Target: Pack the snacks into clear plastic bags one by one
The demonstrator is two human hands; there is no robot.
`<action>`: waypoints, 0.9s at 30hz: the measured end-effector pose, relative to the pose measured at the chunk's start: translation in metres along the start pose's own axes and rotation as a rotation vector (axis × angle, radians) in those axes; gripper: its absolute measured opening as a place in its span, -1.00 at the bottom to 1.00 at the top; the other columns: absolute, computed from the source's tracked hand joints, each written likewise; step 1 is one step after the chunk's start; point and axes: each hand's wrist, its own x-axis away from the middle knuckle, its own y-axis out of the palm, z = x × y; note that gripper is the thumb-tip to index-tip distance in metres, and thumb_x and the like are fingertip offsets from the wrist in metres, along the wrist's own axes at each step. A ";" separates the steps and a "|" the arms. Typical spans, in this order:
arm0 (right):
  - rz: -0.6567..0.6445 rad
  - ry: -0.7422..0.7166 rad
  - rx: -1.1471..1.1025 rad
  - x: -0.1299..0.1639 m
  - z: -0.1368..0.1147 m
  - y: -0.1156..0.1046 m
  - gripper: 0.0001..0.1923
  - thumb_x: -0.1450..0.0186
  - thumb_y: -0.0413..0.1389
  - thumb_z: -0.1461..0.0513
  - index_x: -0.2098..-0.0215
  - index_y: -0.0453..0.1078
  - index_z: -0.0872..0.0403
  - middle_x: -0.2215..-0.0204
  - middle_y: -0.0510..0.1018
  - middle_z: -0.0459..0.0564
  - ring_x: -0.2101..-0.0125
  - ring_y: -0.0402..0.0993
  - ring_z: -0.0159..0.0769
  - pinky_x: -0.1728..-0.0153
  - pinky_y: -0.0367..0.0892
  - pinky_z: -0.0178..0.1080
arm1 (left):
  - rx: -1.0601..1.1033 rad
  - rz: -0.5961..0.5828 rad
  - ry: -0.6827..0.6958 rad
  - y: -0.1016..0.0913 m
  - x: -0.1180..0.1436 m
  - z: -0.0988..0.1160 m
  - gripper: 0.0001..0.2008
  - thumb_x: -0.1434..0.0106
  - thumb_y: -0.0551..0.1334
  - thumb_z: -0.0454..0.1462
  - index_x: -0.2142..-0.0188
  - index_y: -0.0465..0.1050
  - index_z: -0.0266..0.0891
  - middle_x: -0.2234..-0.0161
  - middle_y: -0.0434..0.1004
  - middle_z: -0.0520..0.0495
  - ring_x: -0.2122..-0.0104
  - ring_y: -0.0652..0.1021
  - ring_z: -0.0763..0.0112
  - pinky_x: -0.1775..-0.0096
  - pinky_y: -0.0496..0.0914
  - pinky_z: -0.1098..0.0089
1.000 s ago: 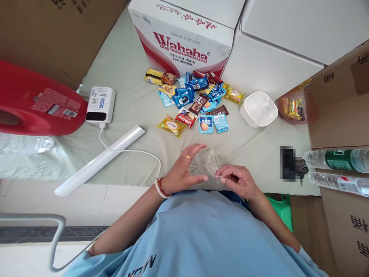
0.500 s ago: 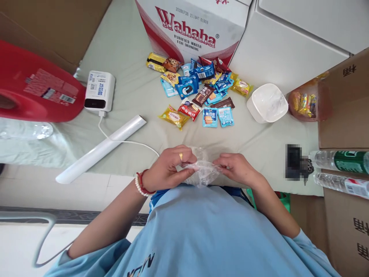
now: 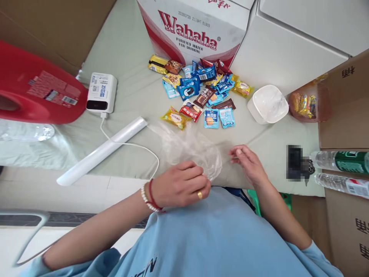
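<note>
Nearest the camera: left hand [image 3: 181, 187], with gold ring and red-and-white bead bracelets, clenched on the near edge of a thin, crumpled, transparent plastic bag [image 3: 188, 148]. Bag spread out over the pale green cloth surface [image 3: 129, 73], reaching away from the fist toward the snacks. Right hand [image 3: 248, 163] just beside the bag's right edge, fingers loosely curled, gripping nothing; contact with the film not discernible. Left of the bag: long white plastic tube [image 3: 102, 151] lying diagonally, crossed by a white cable [image 3: 135, 145] leading to a white rectangular power bank [image 3: 102, 92]. Farther out: scattered pile of small wrapped snack packets [image 3: 198, 92] in blue, yellow, red and brown. Right of the pile: white square plastic container [image 3: 268, 104]. Far left: large red plastic jug [image 3: 34, 92] on its side. Farthest: white-and-red cardboard carton printed "Wahaha" [image 3: 196, 30], directly behind the packets.
</note>
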 end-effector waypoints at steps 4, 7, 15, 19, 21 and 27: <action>-0.248 0.173 -0.289 -0.020 0.021 0.035 -0.29 -0.32 0.13 -0.27 -0.22 0.29 -0.02 -0.11 0.51 0.14 -0.10 0.48 -0.14 -0.04 0.48 -0.06 | 0.008 -0.100 0.104 0.047 0.008 -0.006 -0.81 -0.44 0.15 -0.38 0.31 0.44 -0.16 0.43 0.44 0.03 0.36 0.44 0.40 0.33 0.25 0.25; -0.335 0.168 -0.261 -0.043 0.024 0.057 -0.09 -0.09 0.41 -0.11 -0.28 0.22 0.00 0.07 0.56 0.03 0.07 0.53 -0.23 0.03 0.45 -0.14 | -0.023 -0.157 0.097 0.062 0.017 -0.010 -0.81 -0.46 0.13 -0.38 0.28 0.46 -0.17 0.39 0.46 -0.01 0.32 0.44 0.37 0.31 0.21 0.26; 0.075 0.014 -0.248 -0.052 0.022 0.050 -0.66 -0.22 0.29 -0.02 0.30 0.38 0.03 0.50 0.34 -0.22 0.48 0.22 -0.42 0.37 0.23 -0.32 | 0.021 -0.181 -0.245 0.064 0.062 0.002 -0.64 -0.47 0.13 -0.15 -0.21 0.32 -0.12 0.03 0.54 -0.21 0.21 0.55 0.27 0.18 0.38 0.25; 0.326 0.043 -0.129 -0.010 0.050 0.031 -0.67 -0.29 0.22 -0.05 0.21 0.36 0.01 0.46 0.36 -0.19 0.46 0.25 -0.38 0.39 0.25 -0.31 | 0.220 -0.123 -0.538 0.063 0.086 0.007 -0.53 -0.49 0.05 -0.03 -0.25 0.29 -0.23 -0.07 0.54 -0.27 0.10 0.60 0.20 0.07 0.46 0.21; 0.237 0.154 -0.044 0.015 0.063 0.022 -0.63 -0.33 0.16 -0.08 0.12 0.37 0.02 0.51 0.34 -0.19 0.50 0.26 -0.34 0.44 0.26 -0.28 | 0.255 -0.142 -0.664 0.064 0.090 0.007 -0.62 -0.53 -0.03 -0.11 -0.08 0.45 -0.22 0.01 0.60 -0.19 0.16 0.62 0.28 0.11 0.47 0.26; 0.288 0.224 0.307 0.038 0.065 -0.021 -0.28 -0.24 0.24 -0.17 -0.19 0.34 0.09 0.21 0.56 0.09 0.25 0.49 -0.14 0.27 0.44 -0.10 | 0.068 -0.007 -0.958 0.076 0.073 -0.004 -0.61 -0.50 0.06 -0.11 0.35 0.53 -0.21 0.29 0.61 -0.09 0.32 0.59 0.34 0.32 0.40 0.34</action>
